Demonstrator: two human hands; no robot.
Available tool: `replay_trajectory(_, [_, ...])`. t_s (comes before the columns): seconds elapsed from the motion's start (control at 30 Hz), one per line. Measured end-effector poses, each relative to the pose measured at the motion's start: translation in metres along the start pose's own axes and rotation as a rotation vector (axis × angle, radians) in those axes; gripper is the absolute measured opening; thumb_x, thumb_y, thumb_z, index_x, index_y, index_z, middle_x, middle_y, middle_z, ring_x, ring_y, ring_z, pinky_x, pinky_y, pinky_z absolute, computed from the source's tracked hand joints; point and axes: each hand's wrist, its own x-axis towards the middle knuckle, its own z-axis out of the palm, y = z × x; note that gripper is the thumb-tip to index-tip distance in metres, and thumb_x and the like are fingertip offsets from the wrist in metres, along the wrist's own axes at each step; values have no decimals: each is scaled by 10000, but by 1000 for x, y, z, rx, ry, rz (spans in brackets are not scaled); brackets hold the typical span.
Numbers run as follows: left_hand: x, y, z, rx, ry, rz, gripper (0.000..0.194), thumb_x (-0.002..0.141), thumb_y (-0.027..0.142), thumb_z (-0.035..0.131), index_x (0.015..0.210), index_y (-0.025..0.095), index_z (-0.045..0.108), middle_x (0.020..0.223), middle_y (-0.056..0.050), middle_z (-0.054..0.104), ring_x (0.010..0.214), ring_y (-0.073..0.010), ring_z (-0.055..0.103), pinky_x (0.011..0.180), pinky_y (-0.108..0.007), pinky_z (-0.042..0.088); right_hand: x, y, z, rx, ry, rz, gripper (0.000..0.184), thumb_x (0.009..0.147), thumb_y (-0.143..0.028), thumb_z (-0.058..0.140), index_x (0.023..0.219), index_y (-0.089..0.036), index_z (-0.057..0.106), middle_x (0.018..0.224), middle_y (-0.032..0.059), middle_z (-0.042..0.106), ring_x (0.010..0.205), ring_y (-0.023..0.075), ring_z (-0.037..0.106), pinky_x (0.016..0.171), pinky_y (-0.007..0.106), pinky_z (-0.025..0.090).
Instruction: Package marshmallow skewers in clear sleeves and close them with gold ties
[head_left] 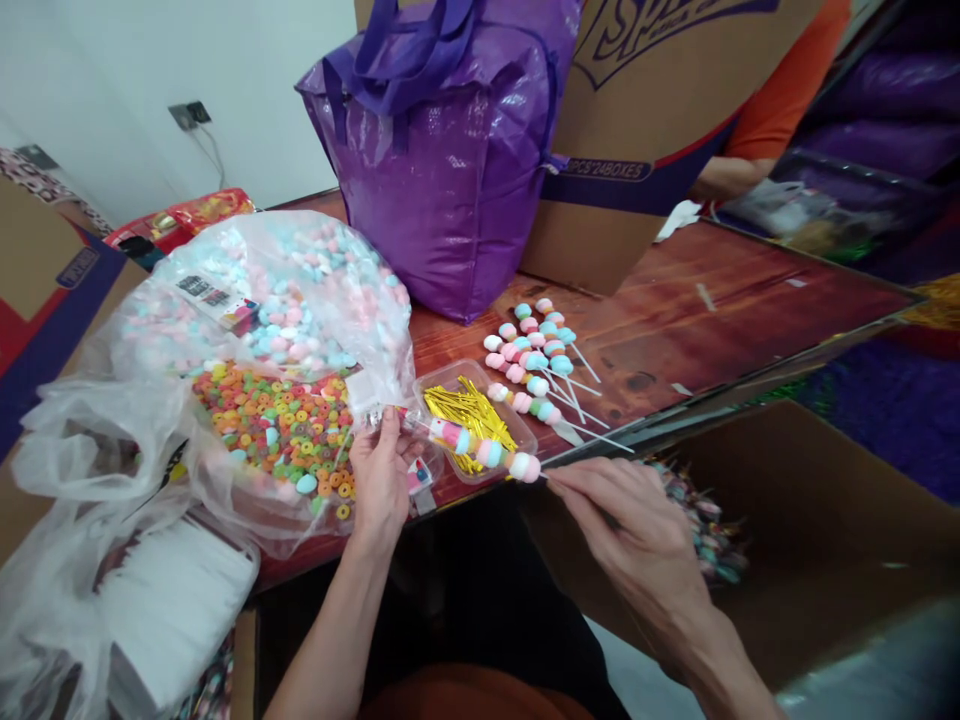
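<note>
My right hand [634, 525] pinches the stick of a candy skewer [491, 453] threaded with pastel marshmallows and gummy rings. The skewer points left, its far end inside a clear printed wrapper [426, 426]. Thumb and fingers of my left hand [377, 475] are closed on the other end of that wrapper. Just behind the skewer stands a clear plastic tub [534, 440] of gold twist ties [466, 405]. Several finished-looking skewers [536, 350] lie unwrapped on the table past the tub. Printed wrappers [420, 475] lie beside my left hand.
Left are a bag of marshmallows [292, 270], gummy rings [281, 430] and a box of white sticks [176, 600]. A purple bag [450, 170] and carton [600, 230] stand behind. Another person's arm [757, 130] shows far right. An open carton [840, 520] sits below the table edge.
</note>
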Motion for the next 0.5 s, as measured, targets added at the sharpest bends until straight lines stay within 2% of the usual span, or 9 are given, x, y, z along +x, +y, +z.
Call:
replay_trajectory(0.07, [0, 0, -1, 21, -13, 26, 407, 603, 390, 910, 827, 160, 662, 744, 12, 701, 612, -115, 677, 586, -213, 508, -1, -2, 2, 58, -5, 35, 110, 931, -235, 633, 900, -249, 738, 798, 19, 742, 715, 189, 648, 690, 355, 422])
replay_trajectory(0.17, [-1, -4, -1, 40, 33, 90, 384, 620, 400, 897, 830, 161, 682, 748, 12, 706, 602, -105, 657, 588, -212, 513, -3, -6, 9, 166, -5, 121, 104, 932, -227, 634, 893, -243, 728, 797, 18, 728, 721, 187, 652, 672, 336, 452])
replay_trajectory(0.33, [-3, -13, -1, 128, 5, 205, 343, 673, 424, 864, 837, 167, 707, 817, -11, 729, 740, -142, 686, 702, -249, 549, -6, -11, 19, 242, -41, 188, 131, 940, -242, 622, 862, -233, 726, 747, 6, 685, 667, 168, 630, 636, 305, 458])
replay_trajectory(0.5, [-7, -15, 0, 89, -19, 148, 358, 717, 466, 829, 854, 177, 669, 836, -15, 728, 692, -128, 674, 644, -234, 535, -6, -17, 24, 223, -20, 151, 120, 939, -192, 618, 882, -224, 719, 739, 2, 668, 649, 150, 620, 623, 281, 467])
